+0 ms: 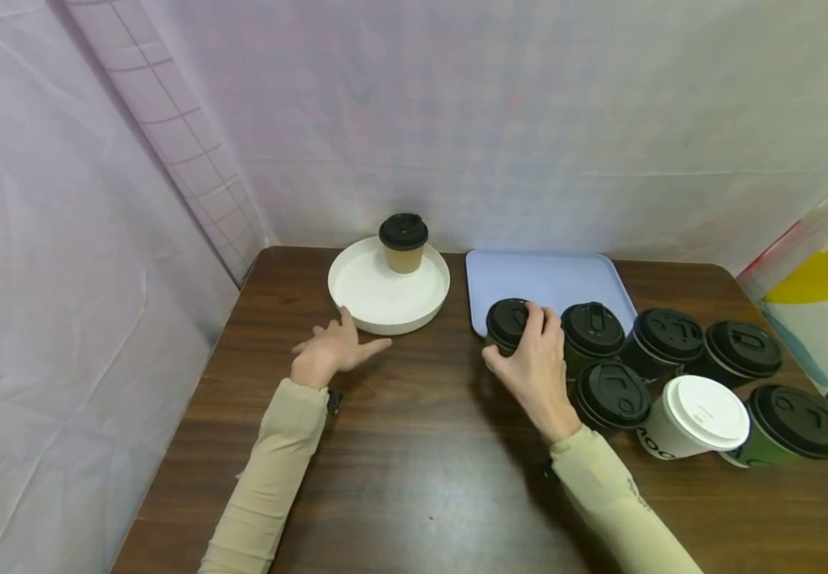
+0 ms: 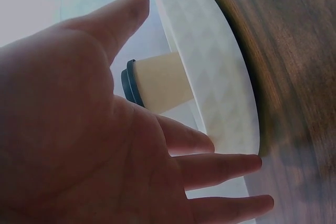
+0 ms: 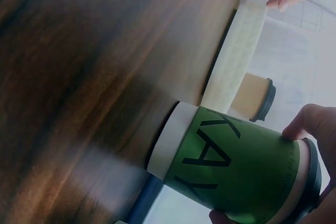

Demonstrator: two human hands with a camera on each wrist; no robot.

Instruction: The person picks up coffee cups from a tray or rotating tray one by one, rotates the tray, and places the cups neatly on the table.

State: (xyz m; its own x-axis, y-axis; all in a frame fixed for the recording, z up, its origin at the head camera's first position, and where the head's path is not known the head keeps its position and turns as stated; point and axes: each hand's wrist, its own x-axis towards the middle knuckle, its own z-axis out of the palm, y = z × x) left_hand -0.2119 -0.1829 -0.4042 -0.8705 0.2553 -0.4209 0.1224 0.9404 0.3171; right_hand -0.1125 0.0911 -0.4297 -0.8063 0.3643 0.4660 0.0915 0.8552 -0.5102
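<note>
My right hand (image 1: 538, 375) grips a green paper cup (image 3: 231, 163) with a black lid (image 1: 507, 320) and dark letters, thumb and fingers around it near the lid. That cup is upright at the front left corner of the blue tray; whether its base rests on the table I cannot tell. My left hand (image 1: 328, 352) is beside the front left of the round white tray (image 1: 385, 307), fingers spread and palm empty. Its fingertips overlap the tray's wall in the left wrist view; contact is unclear. A small tan cup (image 1: 404, 259) with a black lid stands upright in that tray.
Several black-lidded cups (image 1: 611, 395) crowd the table's right side, with a white-lidded white cup (image 1: 694, 418) among them. Behind them lies the flat blue tray (image 1: 539, 275). Wrinkled pale cloth (image 1: 493, 119) hangs behind the wooden table (image 1: 400, 462).
</note>
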